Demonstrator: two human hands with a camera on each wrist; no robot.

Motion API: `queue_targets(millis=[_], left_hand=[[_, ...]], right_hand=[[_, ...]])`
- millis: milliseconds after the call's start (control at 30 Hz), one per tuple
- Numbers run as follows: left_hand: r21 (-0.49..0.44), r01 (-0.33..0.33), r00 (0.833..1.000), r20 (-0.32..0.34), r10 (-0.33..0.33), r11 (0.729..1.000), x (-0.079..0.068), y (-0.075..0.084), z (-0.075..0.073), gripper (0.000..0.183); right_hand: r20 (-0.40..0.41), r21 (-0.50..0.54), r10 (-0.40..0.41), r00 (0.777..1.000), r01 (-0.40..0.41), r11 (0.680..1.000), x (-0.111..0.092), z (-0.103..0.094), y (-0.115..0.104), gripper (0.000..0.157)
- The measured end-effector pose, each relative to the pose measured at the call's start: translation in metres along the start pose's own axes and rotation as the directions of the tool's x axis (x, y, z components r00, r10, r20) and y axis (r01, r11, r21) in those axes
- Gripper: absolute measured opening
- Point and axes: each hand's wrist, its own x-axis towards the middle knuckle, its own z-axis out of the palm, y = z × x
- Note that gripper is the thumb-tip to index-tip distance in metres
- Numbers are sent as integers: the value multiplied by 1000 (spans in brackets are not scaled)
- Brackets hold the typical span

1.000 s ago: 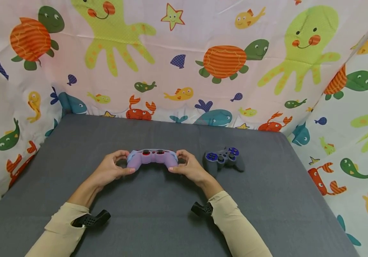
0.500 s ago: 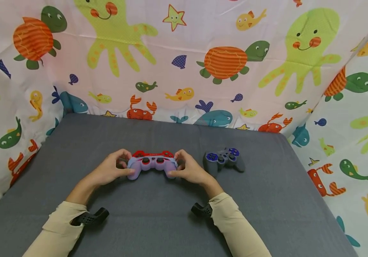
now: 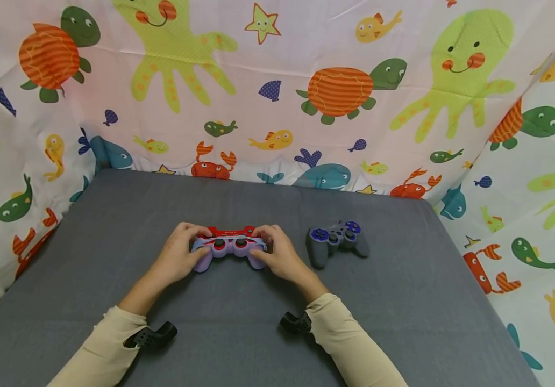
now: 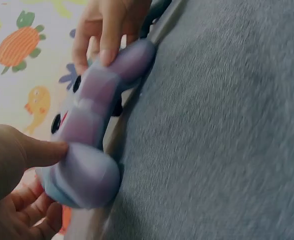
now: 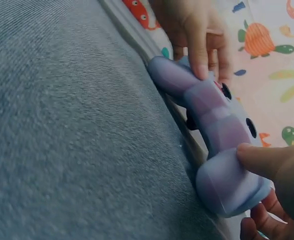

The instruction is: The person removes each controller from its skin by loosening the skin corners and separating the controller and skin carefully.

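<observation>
As a dark controller (image 3: 338, 243) with blue buttons sits on the grey table (image 3: 229, 344) just beside the right hand (image 3: 281, 253), we see that hand and the left hand (image 3: 177, 253) pinching the two ends of a red controller (image 3: 229, 233) in a lilac cover (image 3: 231, 249) between thumbs (image 3: 201, 254) and fingers (image 3: 192, 231). The head view gives us its red top, while the wrist views show us the cover's rounded grips from the near side. Behind it, the table's far edge meets a printed curtain (image 3: 268, 54), and the tabletop stretches toward us between the forearms (image 3: 98, 352).
</observation>
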Motion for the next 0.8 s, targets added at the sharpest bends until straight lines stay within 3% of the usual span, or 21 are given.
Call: queue_targets(millis=[267,533,800], left_hand=[[-60,46,999,12,-45,997,-2,9,4,24],[-85,91,989,-108,-100,992,1,21,12,16],[-176,142,983,-90,-160,974,-1,23,12,12]], right_hand=[[-13,17,1,1000,0,1000,-1,4,-4,28],[-63,52,33,997,-30,998,1,8,-1,27],[-68,53,14,998,-10,999,-1,13,1,24]])
